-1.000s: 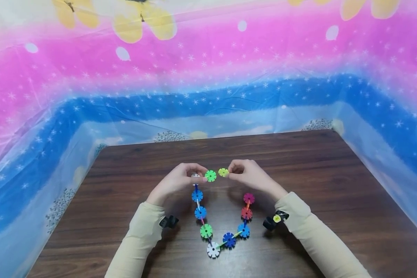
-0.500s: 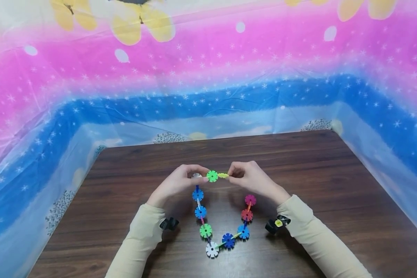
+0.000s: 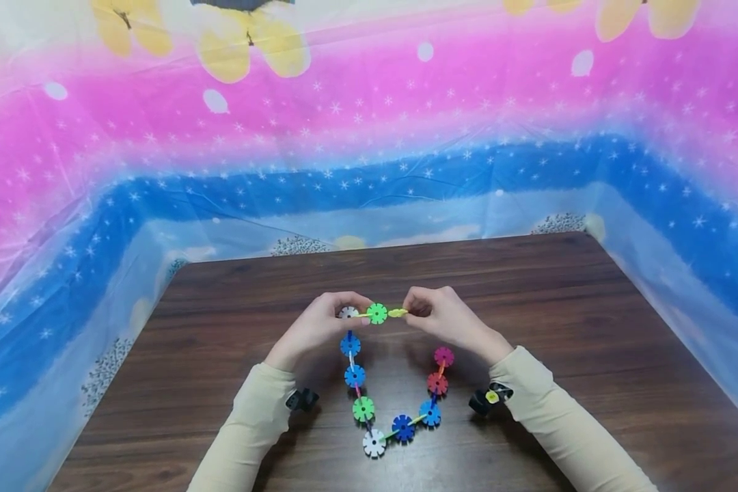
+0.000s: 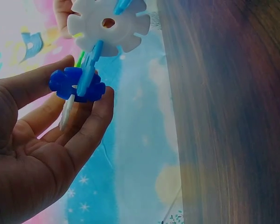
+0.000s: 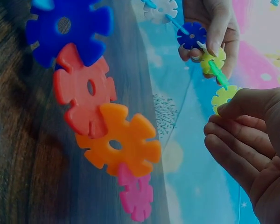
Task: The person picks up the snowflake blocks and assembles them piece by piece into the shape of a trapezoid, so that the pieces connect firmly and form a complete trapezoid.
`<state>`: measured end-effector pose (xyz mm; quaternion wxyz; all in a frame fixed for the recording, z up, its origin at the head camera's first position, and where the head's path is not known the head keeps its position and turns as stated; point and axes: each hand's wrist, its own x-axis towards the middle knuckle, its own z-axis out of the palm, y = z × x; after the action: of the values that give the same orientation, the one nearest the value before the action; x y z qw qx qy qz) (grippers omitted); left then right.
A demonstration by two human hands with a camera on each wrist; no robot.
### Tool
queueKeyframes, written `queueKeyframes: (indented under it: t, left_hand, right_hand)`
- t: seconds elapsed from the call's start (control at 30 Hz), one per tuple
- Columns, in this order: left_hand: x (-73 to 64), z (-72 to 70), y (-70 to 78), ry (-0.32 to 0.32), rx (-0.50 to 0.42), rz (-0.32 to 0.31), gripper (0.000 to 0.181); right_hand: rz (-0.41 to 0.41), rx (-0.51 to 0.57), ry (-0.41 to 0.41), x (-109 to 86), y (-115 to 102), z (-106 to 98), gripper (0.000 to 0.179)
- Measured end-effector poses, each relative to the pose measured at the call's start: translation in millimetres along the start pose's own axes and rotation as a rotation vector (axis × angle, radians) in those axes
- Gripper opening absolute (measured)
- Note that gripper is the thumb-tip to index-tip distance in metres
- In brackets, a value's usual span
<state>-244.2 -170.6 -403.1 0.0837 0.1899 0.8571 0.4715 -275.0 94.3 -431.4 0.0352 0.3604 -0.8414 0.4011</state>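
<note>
My left hand (image 3: 321, 322) grips a chain of notched plastic interlocking discs near its far end, beside a green disc (image 3: 377, 313). In the right wrist view, its thumb presses on a yellow disc (image 5: 212, 61) next to that green one. My right hand (image 3: 447, 318) pinches another yellow disc (image 5: 222, 97) between thumb and fingers, edge-on to the green disc and meeting it. From the left hand, the chain runs down past blue discs (image 3: 354, 376) to a white disc (image 3: 374, 443), then curves up to a pink disc (image 3: 444, 357).
The chain's lower part forms a U on or just over the dark wooden table (image 3: 234, 437). A printed cloth (image 3: 369, 154) stands behind the table and along its sides. Black wrist cameras (image 3: 302, 399) are strapped below both hands.
The yellow disc in my right hand was apart from the green disc; it has turned edge-on and come against it. The left hand has shifted slightly right.
</note>
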Motion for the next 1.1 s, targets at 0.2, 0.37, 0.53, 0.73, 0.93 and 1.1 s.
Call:
queueKeyframes:
  t: [0.2, 0.37, 0.53, 0.73, 0.93, 1.1]
  left_hand:
    - [-1.5, 3.3, 0.7, 0.001, -0.006, -0.034, 0.02]
    - [-1.0, 6.4, 1.7, 0.017, 0.003, -0.018, 0.019]
    - [-0.2, 8.7, 3.2, 0.041, 0.013, -0.004, 0.019]
    - [1.6, 10.9, 3.5, 0.08, 0.056, 0.0, 0.021]
    - [1.8, 11.6, 4.7, 0.096, 0.046, 0.011, 0.02]
    - [3.2, 13.1, 4.3, 0.089, 0.035, 0.019, 0.018]
  right_hand:
    - [-0.03, -0.013, -0.012, 0.5, -2.9, 0.6, 0.011]
    - [-0.075, -0.041, -0.002, 0.9, -7.2, 1.5, 0.006]
    - [-0.131, -0.073, 0.033, -1.2, -8.9, 4.1, 0.004]
    - [-0.187, -0.139, 0.084, -2.1, -14.4, 5.5, 0.01]
    - [-0.202, -0.169, 0.087, -1.1, -17.3, 4.9, 0.01]
    - [-0.211, -0.177, 0.094, -2.0, -16.4, 4.5, 0.012]
